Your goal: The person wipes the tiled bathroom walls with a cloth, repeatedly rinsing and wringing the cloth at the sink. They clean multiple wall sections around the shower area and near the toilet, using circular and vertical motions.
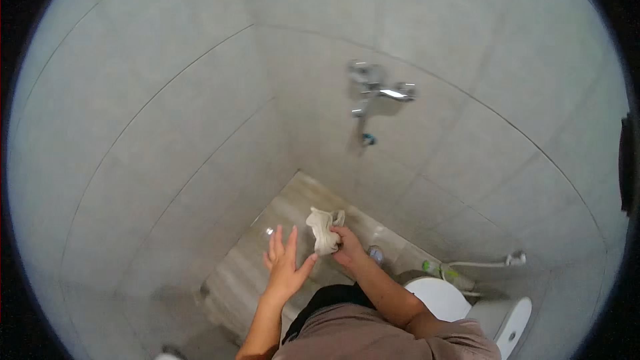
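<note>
A crumpled off-white cloth [323, 232] is bunched in my right hand [348, 248], whose fingers are closed round its right side. Its upper edge flares loosely above the grip. Just to the left, my left hand [285, 268] is open with fingers spread and pointing away from me. The left thumb reaches toward the cloth's lower edge; whether it touches, I cannot tell. Both hands are above the tiled floor [267, 253], near the corner of the room.
A chrome mixer tap [380, 88] juts from the tiled wall ahead. At the lower right stands a white toilet [440, 297] with its cistern [510, 330]. Beside it are a green-and-white bottle [432, 268] and a white hose [477, 265] running to a wall valve [515, 258].
</note>
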### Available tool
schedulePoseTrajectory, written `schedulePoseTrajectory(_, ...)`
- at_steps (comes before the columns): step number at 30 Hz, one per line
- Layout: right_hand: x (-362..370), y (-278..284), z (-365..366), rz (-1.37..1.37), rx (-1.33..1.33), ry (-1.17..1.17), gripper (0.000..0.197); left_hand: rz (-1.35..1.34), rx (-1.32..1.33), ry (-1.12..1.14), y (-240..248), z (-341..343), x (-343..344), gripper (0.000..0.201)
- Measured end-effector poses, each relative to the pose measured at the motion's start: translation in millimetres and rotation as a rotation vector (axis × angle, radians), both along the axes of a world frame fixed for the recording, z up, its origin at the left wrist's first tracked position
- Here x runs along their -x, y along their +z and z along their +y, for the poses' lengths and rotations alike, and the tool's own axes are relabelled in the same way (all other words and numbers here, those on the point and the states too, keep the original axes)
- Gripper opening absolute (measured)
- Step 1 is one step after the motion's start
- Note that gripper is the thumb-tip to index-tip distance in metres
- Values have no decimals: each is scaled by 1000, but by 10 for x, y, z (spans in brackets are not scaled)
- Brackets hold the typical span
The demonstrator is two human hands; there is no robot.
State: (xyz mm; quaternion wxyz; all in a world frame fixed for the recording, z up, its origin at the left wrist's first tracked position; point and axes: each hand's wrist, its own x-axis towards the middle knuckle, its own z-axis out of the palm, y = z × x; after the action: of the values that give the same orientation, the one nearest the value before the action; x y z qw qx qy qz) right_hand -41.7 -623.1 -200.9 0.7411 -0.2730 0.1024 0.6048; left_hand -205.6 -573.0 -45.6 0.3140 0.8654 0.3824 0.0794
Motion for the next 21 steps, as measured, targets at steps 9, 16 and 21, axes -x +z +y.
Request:
schedulePoseTrajectory(9, 1118, 1180, 1032, -85, -412, 539, 45, -655, 195, 489, -297, 247, 1040, 61)
schedulePoseTrajectory(16, 1560, 1102, 1307, -51, -281, 1010, 52, -1160, 312, 841, -329, 92, 1023, 70)
schedulePoseTrajectory(21, 2325, 1119, 1158, -385, -251, 1347, 49, -1351, 115, 1512, -585, -202, 1325, 72)
